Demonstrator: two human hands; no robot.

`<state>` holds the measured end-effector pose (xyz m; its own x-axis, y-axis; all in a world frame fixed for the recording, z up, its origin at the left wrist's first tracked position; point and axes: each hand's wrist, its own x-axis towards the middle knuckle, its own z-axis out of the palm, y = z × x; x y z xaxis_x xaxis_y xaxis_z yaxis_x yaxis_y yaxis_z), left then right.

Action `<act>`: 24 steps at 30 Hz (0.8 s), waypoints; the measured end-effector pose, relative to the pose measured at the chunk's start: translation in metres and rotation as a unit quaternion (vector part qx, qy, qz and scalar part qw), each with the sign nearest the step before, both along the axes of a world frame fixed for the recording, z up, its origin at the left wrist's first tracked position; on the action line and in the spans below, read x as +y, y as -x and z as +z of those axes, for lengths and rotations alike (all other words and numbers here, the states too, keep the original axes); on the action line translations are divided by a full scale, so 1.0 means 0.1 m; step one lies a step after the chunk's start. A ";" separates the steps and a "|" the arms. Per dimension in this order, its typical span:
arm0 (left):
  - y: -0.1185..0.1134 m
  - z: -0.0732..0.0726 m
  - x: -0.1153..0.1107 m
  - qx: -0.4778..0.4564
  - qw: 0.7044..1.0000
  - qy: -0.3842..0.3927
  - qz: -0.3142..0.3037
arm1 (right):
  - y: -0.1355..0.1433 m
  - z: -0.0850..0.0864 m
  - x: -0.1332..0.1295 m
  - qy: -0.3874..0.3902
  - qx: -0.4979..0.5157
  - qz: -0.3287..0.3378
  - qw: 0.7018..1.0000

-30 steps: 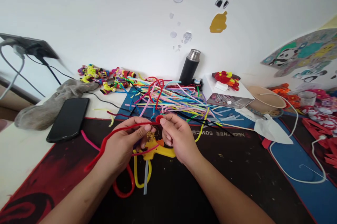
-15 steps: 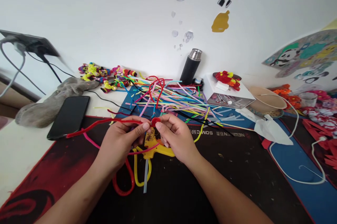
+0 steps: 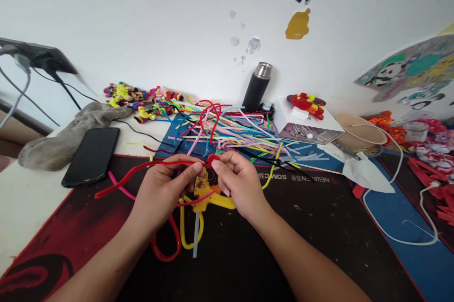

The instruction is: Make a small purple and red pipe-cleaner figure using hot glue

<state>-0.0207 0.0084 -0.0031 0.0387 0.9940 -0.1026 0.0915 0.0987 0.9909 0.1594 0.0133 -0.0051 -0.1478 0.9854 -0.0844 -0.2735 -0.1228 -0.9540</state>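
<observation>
Between my two hands runs a red pipe cleaner (image 3: 131, 173), its free end hanging out to the left. My left hand (image 3: 166, 186) pinches it between thumb and fingers. At its other end the pipe cleaner is wound into a small flat coil (image 3: 213, 158), which my right hand (image 3: 239, 180) grips between thumb and forefinger. Beneath the hands lies a yellow hot glue gun (image 3: 204, 195) with a clear glue stick (image 3: 196, 235) sticking out of its back. Scissors with a red handle loop (image 3: 166, 245) and a yellow one (image 3: 192, 244) lie partly hidden below it.
Behind the hands spreads a heap of colourful pipe cleaners (image 3: 230, 129). A black thermos (image 3: 256, 88) and a white box (image 3: 308, 124) stand along the wall. A phone (image 3: 91, 156) lies left, beside a grey plush toy (image 3: 67, 138). White cable (image 3: 397, 243) curves across the right side.
My right hand has shifted slightly up and right with the red coil. The pipe cleaner's free end has moved a little to the right. Both hands keep their grip.
</observation>
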 end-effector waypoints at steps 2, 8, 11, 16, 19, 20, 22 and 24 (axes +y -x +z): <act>0.00 0.00 -0.01 0.000 1.000 -0.005 -0.003 | 0.00 0.01 -0.01 0.001 0.002 0.001 1.000; 0.01 0.01 -0.02 0.014 0.999 -0.036 0.003 | 0.00 0.02 -0.02 -0.004 -0.018 -0.002 1.000; 0.03 0.01 -0.02 0.023 0.999 -0.031 0.023 | -0.01 0.00 -0.03 -0.012 -0.036 0.008 0.999; 0.05 0.04 -0.02 0.042 0.997 -0.039 0.054 | -0.02 0.00 -0.04 -0.023 -0.072 0.036 0.997; 0.04 0.04 -0.03 0.063 0.994 -0.060 0.061 | -0.03 0.01 -0.04 -0.032 -0.096 0.047 0.994; 0.04 0.05 -0.03 0.069 0.993 -0.069 0.062 | -0.03 0.01 -0.04 -0.037 -0.105 0.052 0.992; 0.05 0.05 -0.03 0.079 0.991 -0.091 0.057 | -0.04 0.01 -0.04 -0.049 -0.124 0.060 0.989; 0.05 0.07 -0.03 0.081 0.989 -0.113 0.041 | -0.05 0.03 -0.04 -0.056 -0.142 0.070 0.986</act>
